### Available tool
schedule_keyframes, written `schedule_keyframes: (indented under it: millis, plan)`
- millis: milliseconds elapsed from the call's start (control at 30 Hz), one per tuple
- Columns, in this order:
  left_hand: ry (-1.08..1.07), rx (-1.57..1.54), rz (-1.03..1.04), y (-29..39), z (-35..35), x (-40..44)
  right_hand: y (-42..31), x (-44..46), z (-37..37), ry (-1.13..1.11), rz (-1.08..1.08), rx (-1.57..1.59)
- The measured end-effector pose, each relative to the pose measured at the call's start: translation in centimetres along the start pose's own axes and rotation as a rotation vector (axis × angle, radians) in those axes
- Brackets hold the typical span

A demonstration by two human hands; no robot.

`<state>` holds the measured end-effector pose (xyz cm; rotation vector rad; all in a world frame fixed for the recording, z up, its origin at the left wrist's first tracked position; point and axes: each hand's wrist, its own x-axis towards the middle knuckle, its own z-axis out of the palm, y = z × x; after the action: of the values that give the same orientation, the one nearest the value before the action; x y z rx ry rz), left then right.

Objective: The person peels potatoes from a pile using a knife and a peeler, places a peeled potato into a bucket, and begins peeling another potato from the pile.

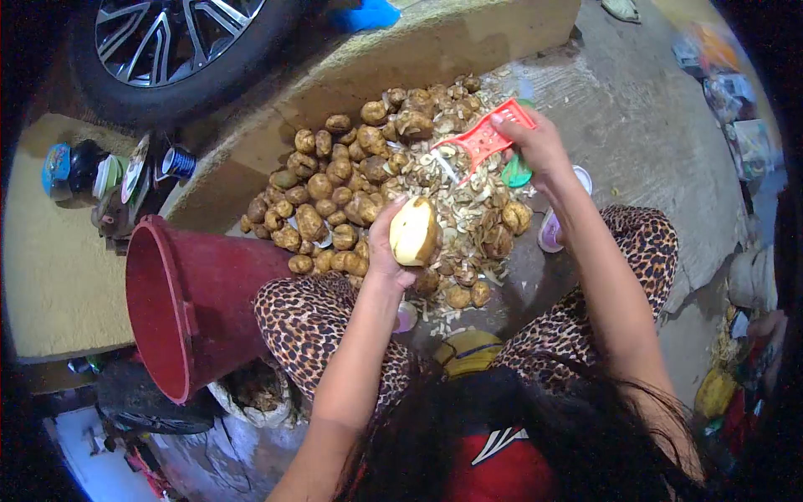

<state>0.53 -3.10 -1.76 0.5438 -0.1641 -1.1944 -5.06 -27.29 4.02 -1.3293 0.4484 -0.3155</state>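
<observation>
My left hand (pixel 391 255) is wrapped round a partly peeled potato (pixel 412 233), its pale flesh showing at the front and brown skin on the right side. Up and to the right, my right hand (pixel 535 151) grips a red peeler (pixel 487 140) by its handle. The peeler is apart from the potato, over the peelings. Many unpeeled potatoes (pixel 339 171) lie heaped on the floor to the left, with a spread of pale peelings (pixel 468 209) beside them. A green object (pixel 517 171) lies partly behind my right hand.
A dark red bucket (pixel 226 293) lies tipped at the left, its mouth facing left. Behind the heap runs a low concrete ledge (pixel 393 63), with a car wheel (pixel 171 42) at the upper left. An open sack (pixel 255 397) stands below the bucket. Assorted items line the right edge.
</observation>
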Motion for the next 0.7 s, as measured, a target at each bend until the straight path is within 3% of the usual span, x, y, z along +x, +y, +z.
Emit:
schedule_keyframes:
  millis: [33,133,167,267,300,400,500,600,633,700]
  plan:
    - [-0.052,-0.016,-0.002,0.1,0.3,0.2,-0.7,-1.0,1.3,-0.04,0.017,0.003]
    - [0.418,-0.032,0.15,-0.6,3.4,0.6,-0.9,-3.8,4.4,-0.274,0.07,-0.038]
    - [0.427,-0.084,0.165,-0.9,3.4,0.6,-0.7,-3.7,4.2,-0.25,0.093,-0.038]
    - [0.303,-0.006,0.224,-1.2,1.6,0.2,-0.3,-1.5,1.9,-0.135,0.075,-0.108]
    - [0.078,0.083,0.242,-0.8,1.1,0.3,-0.6,-1.1,1.6,-0.093,0.051,-0.141]
    - [0.179,0.184,0.219,-0.4,0.0,0.5,-1.2,-1.5,1.5,-0.094,0.115,0.036]
    - [0.467,0.2,0.222,-0.9,3.8,0.6,-0.9,-3.4,3.3,-0.256,0.121,-0.033]
    - [0.236,0.352,0.129,-0.2,1.3,0.2,0.2,-1.9,1.1,-0.102,0.038,-0.261]
    - [0.111,0.393,0.237,-0.2,0.7,0.7,0.2,-0.9,0.1,-0.02,-0.02,-0.351]
    - [0.135,0.464,0.264,0.2,0.2,0.7,-0.2,0.0,-1.0,0.021,0.068,-0.094]
